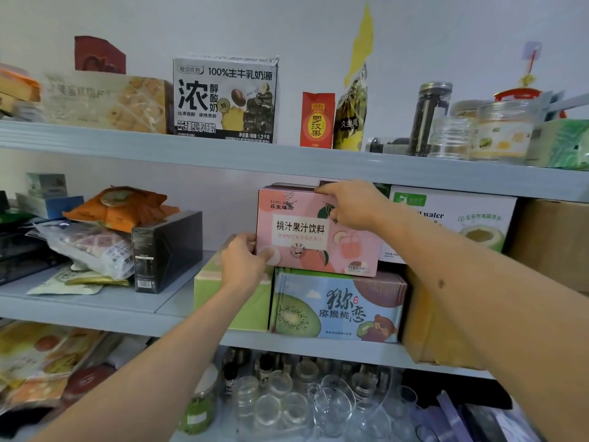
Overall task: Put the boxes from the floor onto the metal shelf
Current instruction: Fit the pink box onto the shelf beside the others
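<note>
Grey metal shelf (287, 161) vs white wall, mid tier packed. Pink box (314, 231) sits on kiwi box (338, 306), label facing you, long axis L-R. Your left hand (243, 261) fingers curled on its lower-left corner; right hand (350, 204) grips top-right edge.

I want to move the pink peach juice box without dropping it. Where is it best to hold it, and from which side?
Take the pink box by its two short ends, coming from the front. It stands upright on the kiwi box, its wide face forward. The left hand grips the lower left corner, the right hand the upper right edge.
</note>
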